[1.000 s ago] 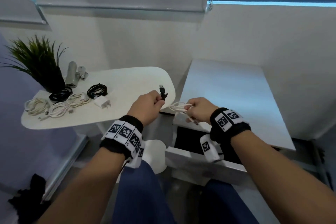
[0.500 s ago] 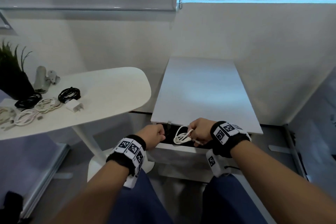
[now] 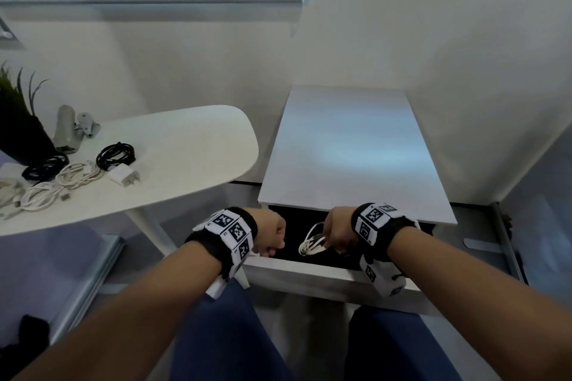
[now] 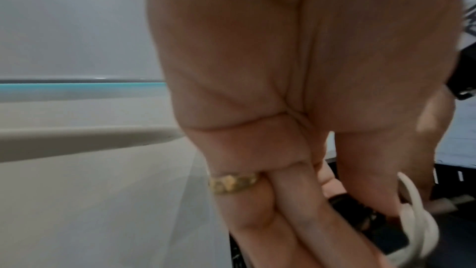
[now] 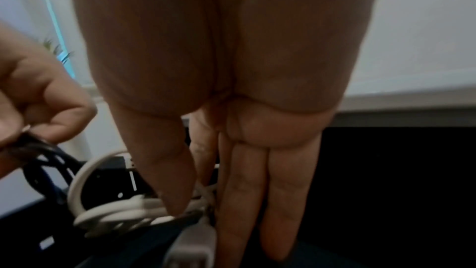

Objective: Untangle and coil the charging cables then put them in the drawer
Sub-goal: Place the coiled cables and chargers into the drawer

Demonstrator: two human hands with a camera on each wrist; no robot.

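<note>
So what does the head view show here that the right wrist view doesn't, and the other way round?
Only the head view shows the side table with more coiled cables and a white charger. Only the right wrist view shows the black cable gripped in the left hand. Both show the right hand pinching the white coiled cable over the open drawer.

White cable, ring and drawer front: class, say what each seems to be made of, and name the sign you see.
White cable: soft rubbery plastic, matte; it bends into loose loops in the right hand.
Ring: yellow metal, likely gold-toned; it glints and shows a raised pattern.
Drawer front: smooth white board, perhaps laminate; flat with a faint sheen.
</note>
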